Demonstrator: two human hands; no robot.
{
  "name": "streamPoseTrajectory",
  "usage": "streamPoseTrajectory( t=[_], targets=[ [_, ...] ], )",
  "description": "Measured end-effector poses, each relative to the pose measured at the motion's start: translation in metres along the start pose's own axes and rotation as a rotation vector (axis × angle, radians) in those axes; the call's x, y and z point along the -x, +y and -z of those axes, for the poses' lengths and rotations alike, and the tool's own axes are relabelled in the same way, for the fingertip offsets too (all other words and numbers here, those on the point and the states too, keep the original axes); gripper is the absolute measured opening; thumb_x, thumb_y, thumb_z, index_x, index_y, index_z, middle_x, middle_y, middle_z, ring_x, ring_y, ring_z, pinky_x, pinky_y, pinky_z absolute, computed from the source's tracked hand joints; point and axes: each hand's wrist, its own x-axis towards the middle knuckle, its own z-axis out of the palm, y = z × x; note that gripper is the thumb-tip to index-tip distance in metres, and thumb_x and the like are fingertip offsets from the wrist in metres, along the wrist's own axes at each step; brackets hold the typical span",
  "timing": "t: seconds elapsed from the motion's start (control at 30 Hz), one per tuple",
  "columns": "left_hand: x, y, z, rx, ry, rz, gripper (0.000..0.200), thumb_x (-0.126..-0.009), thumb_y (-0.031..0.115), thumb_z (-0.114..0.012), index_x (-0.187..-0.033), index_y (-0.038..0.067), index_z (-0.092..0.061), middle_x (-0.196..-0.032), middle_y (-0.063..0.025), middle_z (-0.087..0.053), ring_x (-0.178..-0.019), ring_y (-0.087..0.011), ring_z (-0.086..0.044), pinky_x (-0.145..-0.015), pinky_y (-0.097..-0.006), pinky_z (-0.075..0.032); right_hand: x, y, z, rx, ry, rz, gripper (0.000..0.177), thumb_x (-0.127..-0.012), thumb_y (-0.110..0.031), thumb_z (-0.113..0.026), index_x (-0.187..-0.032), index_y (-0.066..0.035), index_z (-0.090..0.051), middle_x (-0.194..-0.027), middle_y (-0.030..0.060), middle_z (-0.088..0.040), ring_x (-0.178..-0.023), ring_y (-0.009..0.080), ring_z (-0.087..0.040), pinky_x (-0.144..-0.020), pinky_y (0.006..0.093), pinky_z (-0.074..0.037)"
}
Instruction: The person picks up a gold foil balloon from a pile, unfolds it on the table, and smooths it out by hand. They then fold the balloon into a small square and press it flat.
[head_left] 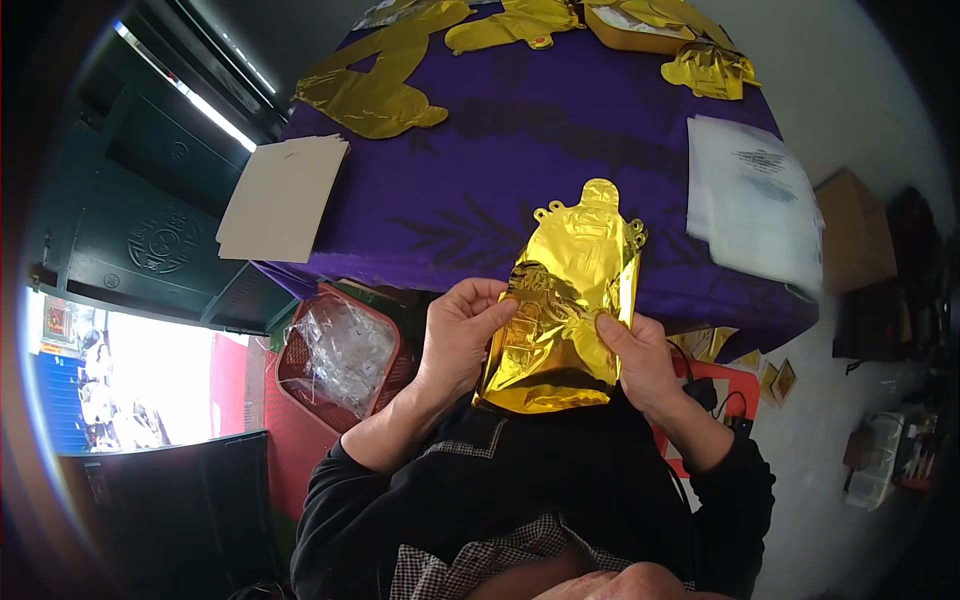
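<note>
A folded gold foil balloon (585, 250), shiny and creased, is held between my two hands above my lap, at the near edge of the table. It has a rounded tab at its top and small ring-shaped eyelets on both sides. My left hand (463, 325) pinches its left edge between thumb and fingers. On the right edge, my right hand (640, 355) grips the foil with the thumb on top. The balloon's lower end hangs toward my lap.
A purple cloth (520, 130) covers the table. On it lie a stack of pale card sheets (285, 195), a pile of clear plastic bags (755, 190) and several flat gold foil balloons (385, 85). A red basket (287, 365) with crumpled clear plastic stands left below the table.
</note>
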Motion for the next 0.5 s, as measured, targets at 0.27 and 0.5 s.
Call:
streamPoseTrajectory(
  t=[0.27,0.5],
  targets=[
    [0.000,0.014,0.002,0.150,0.039,0.191,0.021,-0.099,0.010,-0.053,-0.112,-0.007,-0.057,-0.090,-0.0097,-0.067,-0.074,-0.0138,-0.068,-0.062,-0.0252,-0.059,0.000,-0.002,-0.002,-0.029,0.019,0.003,0.025,-0.100,-0.017,-0.057,-0.111,0.004,-0.065,-0.100,0.0086,-0.070,-0.085,0.0118,-0.067,-0.077,0.0252,-0.055],
    [-0.007,0.009,0.017,0.106,-0.106,0.201,0.018,-0.097,0.011,-0.058,-0.097,-0.006,-0.064,-0.087,-0.0098,-0.069,-0.070,-0.0116,-0.067,-0.062,-0.0235,-0.057,0.001,-0.005,-0.003,0.012,0.014,0.011,0.024,-0.099,-0.018,-0.058,-0.108,0.003,-0.067,-0.097,0.0070,-0.070,-0.081,0.0100,-0.065,-0.073,0.0236,-0.054]
  ],
)
